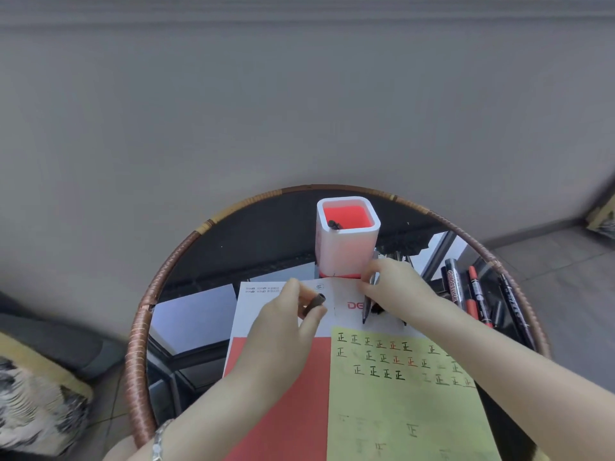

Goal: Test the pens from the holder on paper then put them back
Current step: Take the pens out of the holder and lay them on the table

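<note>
The right hand point(396, 287) pinches a slim dark pen point(368, 302) near its upper end, fingers curled round the barrel. The tip points down at the white strip just above the yellow paper. The left hand point(283, 327) grips the pen's dark cap point(314, 301) between thumb and fingertips, just beside the pen but apart from it.

Everything sits on a round glass table point(139, 327) with a wound cane rim. A red and white pad point(283, 387) lies across it. On the pad lies the yellow paper point(399, 404), already covered in rows of black, red and faint test marks. Behind the pad stands the holder point(346, 247), white outside and red inside, upright and nearly empty. Only one dark pen end point(333, 224) shows at its rim. Several markers point(466, 291), black and red, lie loose on the glass to the right.

The pen looks light and stiff, with a smooth barrel that could roll on glass. It is probably best held low on the barrel, near the tip, for writing. The cap is small and easy to drop, so a firm fingertip pinch suits it. It likely needs a straight push to seat. The holder looks light and tall, so pens should go in gently to avoid tipping it.
</note>
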`<state>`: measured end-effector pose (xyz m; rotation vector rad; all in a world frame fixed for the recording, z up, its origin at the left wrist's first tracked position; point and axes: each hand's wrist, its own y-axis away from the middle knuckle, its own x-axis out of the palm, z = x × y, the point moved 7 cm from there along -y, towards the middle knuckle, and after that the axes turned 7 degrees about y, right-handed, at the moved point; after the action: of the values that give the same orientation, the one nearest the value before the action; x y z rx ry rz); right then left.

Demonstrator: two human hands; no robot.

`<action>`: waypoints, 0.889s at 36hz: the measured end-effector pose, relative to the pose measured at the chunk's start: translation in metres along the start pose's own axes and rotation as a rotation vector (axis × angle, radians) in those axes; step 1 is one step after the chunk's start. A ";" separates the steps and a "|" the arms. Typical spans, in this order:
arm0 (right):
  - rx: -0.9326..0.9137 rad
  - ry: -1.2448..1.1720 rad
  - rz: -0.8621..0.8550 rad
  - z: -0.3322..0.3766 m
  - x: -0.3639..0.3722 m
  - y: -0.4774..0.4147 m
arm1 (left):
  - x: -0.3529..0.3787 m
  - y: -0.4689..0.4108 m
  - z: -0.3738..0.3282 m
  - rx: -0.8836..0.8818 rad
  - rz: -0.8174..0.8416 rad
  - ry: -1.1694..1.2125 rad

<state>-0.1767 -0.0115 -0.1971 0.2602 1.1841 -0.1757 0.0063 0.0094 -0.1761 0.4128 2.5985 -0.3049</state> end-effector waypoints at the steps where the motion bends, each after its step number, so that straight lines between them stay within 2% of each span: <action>1: -0.003 0.046 -0.012 -0.001 0.000 0.001 | 0.000 -0.001 0.000 0.003 -0.004 -0.022; 5: -0.019 0.110 -0.032 -0.008 -0.006 0.003 | 0.012 -0.012 0.002 0.032 0.017 -0.108; 9: -0.060 -0.004 -0.072 -0.018 -0.020 0.007 | 0.036 -0.029 0.000 0.041 0.090 -0.258; 14: -0.079 -0.101 -0.131 -0.030 -0.038 0.016 | 0.072 -0.048 -0.016 0.159 0.180 -0.493; 17: -0.116 -0.091 -0.148 -0.029 -0.043 0.021 | 0.082 -0.056 -0.015 0.129 0.210 -0.438; 21: -0.169 -0.092 -0.272 -0.024 -0.055 0.028 | 0.075 -0.053 -0.011 0.108 0.197 -0.339; 25: -0.260 -0.135 -0.360 -0.003 -0.070 0.031 | 0.045 -0.041 -0.004 0.142 0.170 -0.296; 32: -0.401 -0.094 -0.357 0.056 -0.077 0.013 | -0.021 -0.023 0.013 0.115 0.071 -0.276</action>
<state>-0.1516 -0.0152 -0.1039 -0.3109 1.1377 -0.2539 0.0217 -0.0206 -0.1741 0.4660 2.2998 -0.4542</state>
